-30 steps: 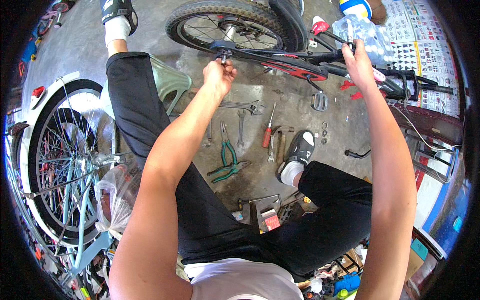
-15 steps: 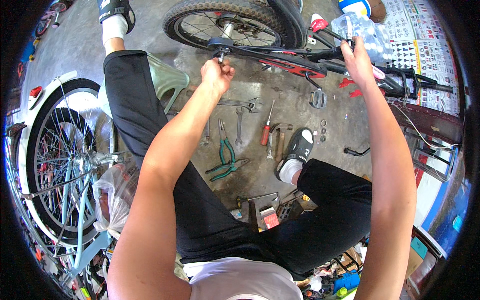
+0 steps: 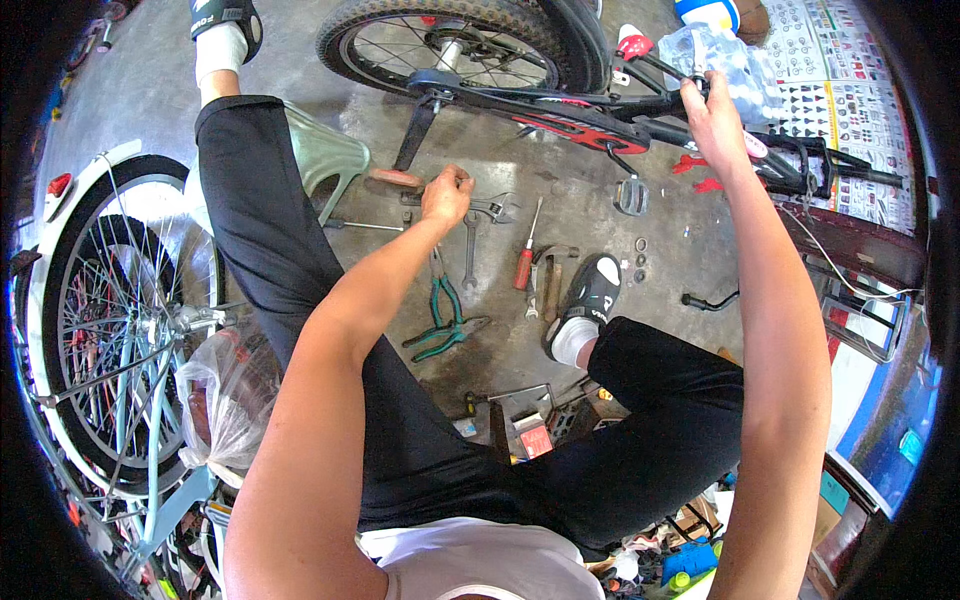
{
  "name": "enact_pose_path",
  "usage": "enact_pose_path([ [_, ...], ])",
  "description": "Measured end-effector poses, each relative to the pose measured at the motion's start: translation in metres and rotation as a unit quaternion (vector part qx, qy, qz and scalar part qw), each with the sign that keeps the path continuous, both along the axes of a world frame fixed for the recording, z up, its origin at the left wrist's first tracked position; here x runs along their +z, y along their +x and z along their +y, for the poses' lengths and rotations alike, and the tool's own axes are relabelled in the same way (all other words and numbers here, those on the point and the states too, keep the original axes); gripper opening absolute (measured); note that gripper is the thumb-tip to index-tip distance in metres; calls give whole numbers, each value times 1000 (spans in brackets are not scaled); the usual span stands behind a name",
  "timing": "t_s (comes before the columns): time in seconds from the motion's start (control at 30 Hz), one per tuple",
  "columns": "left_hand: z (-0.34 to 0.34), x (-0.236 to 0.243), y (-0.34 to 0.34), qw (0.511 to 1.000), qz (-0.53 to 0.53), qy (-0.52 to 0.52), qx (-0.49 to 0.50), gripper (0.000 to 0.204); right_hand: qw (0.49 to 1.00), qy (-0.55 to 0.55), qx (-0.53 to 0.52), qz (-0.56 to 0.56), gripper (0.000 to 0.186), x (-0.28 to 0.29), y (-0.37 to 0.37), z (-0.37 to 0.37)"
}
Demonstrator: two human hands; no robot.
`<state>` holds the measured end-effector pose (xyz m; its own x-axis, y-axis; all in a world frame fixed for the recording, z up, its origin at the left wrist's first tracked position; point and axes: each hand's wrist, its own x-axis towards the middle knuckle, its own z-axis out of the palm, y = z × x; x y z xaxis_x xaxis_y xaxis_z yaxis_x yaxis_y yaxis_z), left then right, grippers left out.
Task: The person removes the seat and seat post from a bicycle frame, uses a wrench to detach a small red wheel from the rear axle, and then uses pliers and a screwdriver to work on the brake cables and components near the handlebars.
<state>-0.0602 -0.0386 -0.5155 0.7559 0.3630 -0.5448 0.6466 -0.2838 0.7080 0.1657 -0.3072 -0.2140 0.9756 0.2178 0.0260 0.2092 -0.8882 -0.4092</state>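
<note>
A bicycle with a black and red frame point(image 3: 480, 97) lies on its side ahead of me. My right hand point(image 3: 715, 115) is closed around part of that frame at the upper right. Below the rear wheel point(image 3: 440, 45), my left hand point(image 3: 448, 195) hovers over the tools with its fingers curled together. Whatever is in those fingers, if anything, is too small to see. A dark bar point(image 3: 417, 135), shaped like a kickstand, points down from the wheel hub. Beside my left hand lie an adjustable wrench point(image 3: 492, 207) and a tool with a brownish handle point(image 3: 394, 177).
Green-handled pliers point(image 3: 445, 325), a spanner point(image 3: 470, 255), a red screwdriver point(image 3: 526, 262) and a hammer point(image 3: 556, 280) lie on the floor between my legs. A pedal point(image 3: 631, 196) juts below the frame. On the left stands a light-blue bicycle point(image 3: 150, 400); a green stool point(image 3: 325, 150) is by my left leg.
My left hand has moved down from the wheel hub toward the tools. The dark bar now shows hanging from the hub. My right hand keeps its hold on the frame.
</note>
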Motion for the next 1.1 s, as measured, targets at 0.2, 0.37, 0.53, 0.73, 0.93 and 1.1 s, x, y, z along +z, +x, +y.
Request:
enact_pose_path([
  [0.2, 13, 9, -9, 998, 38, 39, -40, 39, 1000, 1, -7, 18, 57, -3, 4, 4],
  [0.37, 20, 106, 27, 944, -201, 246, 93, 47, 1000, -6, 5, -20, 57, -9, 5, -12],
  [0.53, 64, 107, 42, 955, -66, 286, 42, 55, 1000, 14, 0, 18, 57, -4, 7, -3],
  [0.73, 79, 81, 33, 987, 46, 151, -36, 49, 1000, 10, 3, -16, 55, -11, 5, -8],
  [0.93, 52, 97, 6, 998, 33, 40, -42, 46, 999, 16, 9, 27, 58, -7, 8, -3],
  [1.1, 26, 177, -9, 903, 1, -400, 159, 32, 999, 9, 14, -35, 60, -14, 8, -8],
])
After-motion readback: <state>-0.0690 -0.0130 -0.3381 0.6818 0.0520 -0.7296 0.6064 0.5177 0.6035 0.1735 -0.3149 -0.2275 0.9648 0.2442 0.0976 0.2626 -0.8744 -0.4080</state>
